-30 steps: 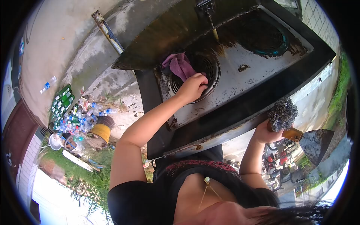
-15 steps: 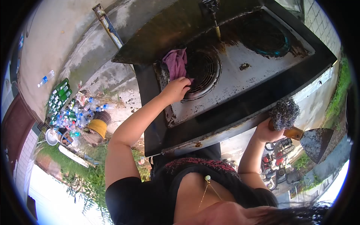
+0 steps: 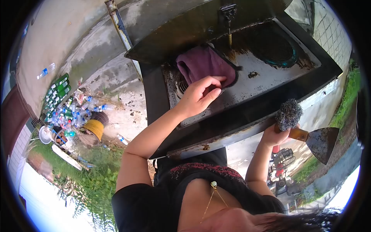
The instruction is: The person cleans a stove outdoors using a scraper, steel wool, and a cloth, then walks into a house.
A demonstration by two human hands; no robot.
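Observation:
A dirty two-burner gas stove (image 3: pixel 247 87) lies before me, rusty and stained dark around its burners. My left hand (image 3: pixel 201 94) is over its left part, fingers bent at the near edge of a purple cloth (image 3: pixel 208 63). The cloth is spread out and covers most of the left burner. My right hand (image 3: pixel 275 135), off the stove's near right side, is closed around a scraper (image 3: pixel 322 144) with a wooden handle and a wide, stained blade. A grey steel wool pad (image 3: pixel 289 114) is held in that same hand, above the handle.
The stove's raised back panel (image 3: pixel 166 44) stands at the far side, next to a rusty metal post (image 3: pixel 121 31). On the ground at left are plastic bottles (image 3: pixel 77 116), green bottles (image 3: pixel 58 91) and a yellow bucket (image 3: pixel 92 129). Red-and-black machinery (image 3: pixel 281 170) sits below my right arm.
My left hand has moved right with the cloth, which was bunched beside the left burner and is now spread over it. The right hand still holds the scraper and steel wool.

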